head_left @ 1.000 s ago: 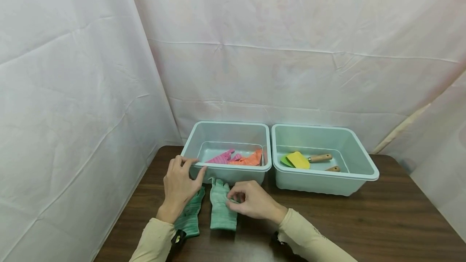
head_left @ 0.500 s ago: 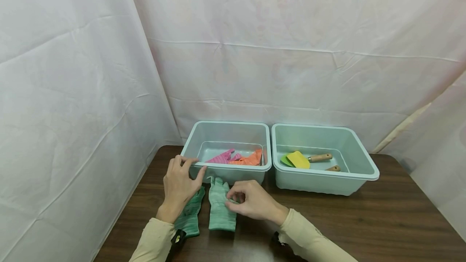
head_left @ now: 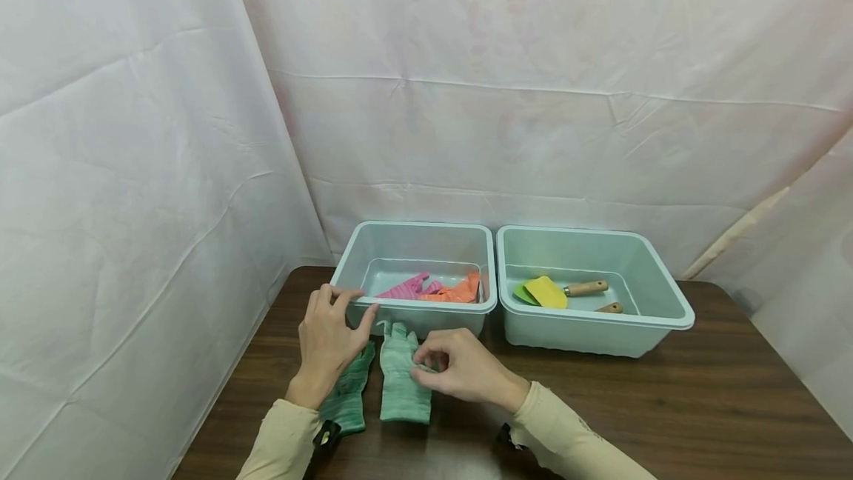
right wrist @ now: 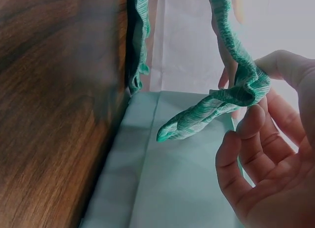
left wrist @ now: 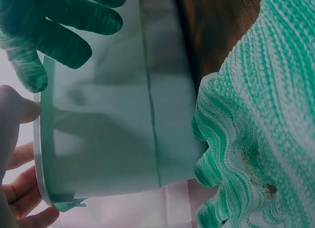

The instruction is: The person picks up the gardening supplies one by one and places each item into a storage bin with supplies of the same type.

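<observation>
My left hand [head_left: 326, 339] grips the near rim of the left pale green bin [head_left: 420, 225], fingers over the edge and thumb on the outer side. With thumb and fingers, my right hand [head_left: 466, 367] pinches the side of a green knitted glove [head_left: 403, 387]. That glove hangs flat in front of the bin, its fingers pointing to the bin and its cuff toward me; the right wrist view shows the held glove [right wrist: 197, 118] off the table. Below my left hand, a second green glove [head_left: 348, 395] lies on the table, partly hidden by the wrist; its ribbed knit [left wrist: 266, 119] shows close up.
Inside the left bin lie a pink striped glove [head_left: 404, 289] and an orange fabric item [head_left: 460, 290]. The right bin [head_left: 573, 339] holds a yellow-bladed tool [head_left: 546, 292], a green one [head_left: 523, 295] and wooden handles [head_left: 586, 288]. White cloth walls [head_left: 533, 147] stand behind and left.
The held green glove has drifted slightly left and toward the bin, with my right fingers still pinching it. My left hand stays on the rim.
</observation>
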